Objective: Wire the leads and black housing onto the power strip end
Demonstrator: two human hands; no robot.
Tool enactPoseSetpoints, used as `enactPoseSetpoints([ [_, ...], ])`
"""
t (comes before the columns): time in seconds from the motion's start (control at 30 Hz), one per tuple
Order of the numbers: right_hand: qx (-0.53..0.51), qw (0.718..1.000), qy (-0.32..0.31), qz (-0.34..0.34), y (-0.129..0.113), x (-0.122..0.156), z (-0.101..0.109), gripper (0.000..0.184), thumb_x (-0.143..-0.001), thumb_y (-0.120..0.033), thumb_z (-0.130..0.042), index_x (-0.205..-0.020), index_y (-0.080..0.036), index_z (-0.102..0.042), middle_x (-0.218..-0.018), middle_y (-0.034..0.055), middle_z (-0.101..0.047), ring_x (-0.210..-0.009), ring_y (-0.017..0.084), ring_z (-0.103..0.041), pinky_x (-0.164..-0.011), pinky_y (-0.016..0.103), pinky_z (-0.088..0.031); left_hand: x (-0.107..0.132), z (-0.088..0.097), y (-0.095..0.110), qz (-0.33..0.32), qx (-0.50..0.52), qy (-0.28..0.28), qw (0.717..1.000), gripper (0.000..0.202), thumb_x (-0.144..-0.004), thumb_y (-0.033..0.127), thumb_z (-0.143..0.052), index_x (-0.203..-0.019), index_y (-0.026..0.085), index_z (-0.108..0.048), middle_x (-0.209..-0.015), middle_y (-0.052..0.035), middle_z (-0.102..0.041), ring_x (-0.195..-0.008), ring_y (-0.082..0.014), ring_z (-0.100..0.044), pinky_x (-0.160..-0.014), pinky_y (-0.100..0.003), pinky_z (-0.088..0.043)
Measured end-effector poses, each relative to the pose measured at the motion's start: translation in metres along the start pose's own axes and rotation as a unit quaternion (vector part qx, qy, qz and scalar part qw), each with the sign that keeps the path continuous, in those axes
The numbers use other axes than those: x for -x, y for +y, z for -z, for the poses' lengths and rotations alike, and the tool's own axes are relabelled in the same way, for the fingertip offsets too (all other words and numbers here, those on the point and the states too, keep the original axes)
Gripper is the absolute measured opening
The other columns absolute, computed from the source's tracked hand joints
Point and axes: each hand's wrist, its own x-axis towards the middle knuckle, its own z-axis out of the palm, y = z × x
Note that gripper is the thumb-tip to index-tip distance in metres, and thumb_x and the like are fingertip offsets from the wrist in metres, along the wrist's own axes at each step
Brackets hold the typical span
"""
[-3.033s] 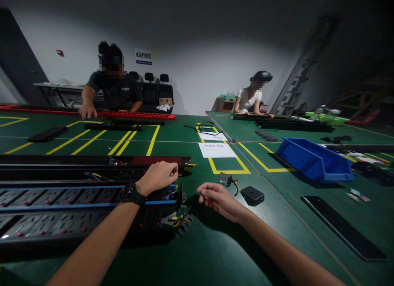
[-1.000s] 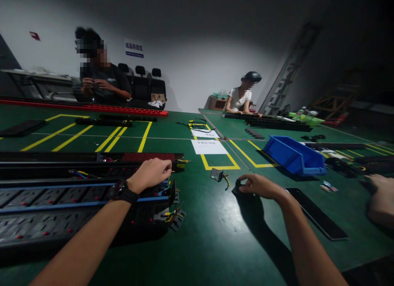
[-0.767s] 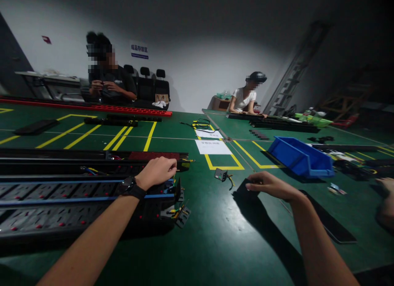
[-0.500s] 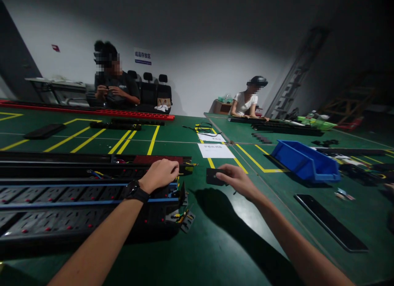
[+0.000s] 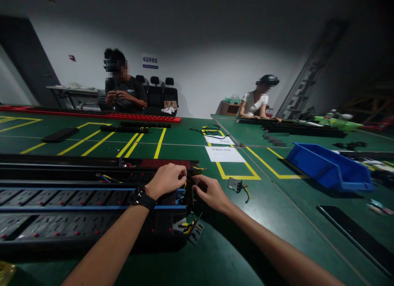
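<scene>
My left hand (image 5: 167, 179), with a black watch on the wrist, rests closed on the right end of a long black power strip (image 5: 76, 204) with blue stripes and red dots. My right hand (image 5: 208, 191) is closed on a small black end cap (image 5: 191, 182) and holds it against that same end of the strip. Coloured wires (image 5: 187, 226) stick out below the strip's end. A small black bracket with wires (image 5: 236, 185) lies on the green table just right of my right hand.
More black strips (image 5: 92, 164) lie behind the one I hold. A blue bin (image 5: 329, 169) stands at the right, a flat black plate (image 5: 353, 234) nearer. White paper sheets (image 5: 224, 153) lie inside yellow floor-tape lines. Two people sit at the far side, behind a red strip (image 5: 123, 115).
My right hand reached right, picked up the black cap from the table, and carried it left to the strip's end. My left hand stayed on the strip.
</scene>
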Motion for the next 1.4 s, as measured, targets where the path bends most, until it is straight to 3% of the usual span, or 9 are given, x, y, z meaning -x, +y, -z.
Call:
enactPoseSetpoints([
  [0.17,-0.042,0.999,-0.01,-0.002,0.004,0.003,0.002,0.035,-0.093,-0.022,-0.062,-0.125,-0.018,-0.075,-0.107,0.0095,-0.083,-0.094,0.025,-0.076,-0.087,0.038,-0.058,-0.001,0.003,0.003,0.01,-0.006,-0.008,1.0,0.02,-0.093,0.026,-0.06,-0.098,0.023,-0.079,-0.096,-0.0066,-0.082,-0.093,-0.0253,-0.075,-0.078,-0.032,-0.052],
  [0.4,-0.012,0.999,0.035,-0.001,0.005,0.006,-0.005,0.041,-0.086,-0.014,-0.059,-0.122,-0.02,-0.077,-0.1,0.0083,-0.082,-0.086,0.024,-0.074,-0.083,0.037,-0.058,-0.003,0.001,0.001,0.01,-0.004,-0.01,1.0,0.021,-0.091,0.03,-0.062,-0.1,0.025,-0.08,-0.098,-0.006,-0.083,-0.091,-0.0255,-0.076,-0.077,-0.034,-0.053],
  [0.53,0.012,0.997,0.071,-0.006,0.004,0.008,-0.007,0.037,-0.086,-0.014,-0.058,-0.115,-0.021,-0.079,-0.096,0.0089,-0.081,-0.082,0.024,-0.073,-0.079,0.037,-0.057,-0.004,-0.001,-0.002,0.002,-0.003,-0.01,1.0,0.022,-0.09,0.033,-0.062,-0.095,0.025,-0.081,-0.095,-0.0065,-0.083,-0.089,-0.0242,-0.075,-0.075,-0.032,-0.052],
  [0.9,-0.067,0.998,0.006,0.0,-0.004,0.005,-0.009,0.047,-0.089,-0.009,-0.057,-0.131,-0.022,-0.074,-0.109,0.0091,-0.084,-0.098,0.026,-0.079,-0.087,0.038,-0.06,-0.006,0.004,-0.001,0.021,0.0,-0.018,1.0,0.025,-0.094,0.03,-0.059,-0.099,0.024,-0.083,-0.094,-0.006,-0.083,-0.087,-0.024,-0.075,-0.075,-0.031,-0.052],
  [1.13,-0.132,0.991,-0.009,-0.003,0.0,0.003,-0.009,0.064,-0.076,-0.001,-0.052,-0.132,-0.024,-0.073,-0.126,0.0068,-0.081,-0.115,0.027,-0.077,-0.106,0.044,-0.059,-0.005,0.004,-0.002,0.001,0.018,-0.031,0.999,0.027,-0.091,0.023,-0.058,-0.102,0.023,-0.083,-0.092,-0.0058,-0.083,-0.081,-0.023,-0.074,-0.075,-0.032,-0.051],
  [1.4,-0.151,0.988,-0.017,-0.006,0.002,0.0,-0.012,0.069,-0.073,0.002,-0.05,-0.134,-0.024,-0.07,-0.126,0.0074,-0.08,-0.116,0.025,-0.076,-0.107,0.045,-0.059,-0.005,0.003,-0.003,0.005,0.032,-0.031,0.999,0.025,-0.087,0.019,-0.059,-0.101,0.022,-0.079,-0.087,-0.0043,-0.082,-0.077,-0.0214,-0.074,-0.069,-0.029,-0.046],
])
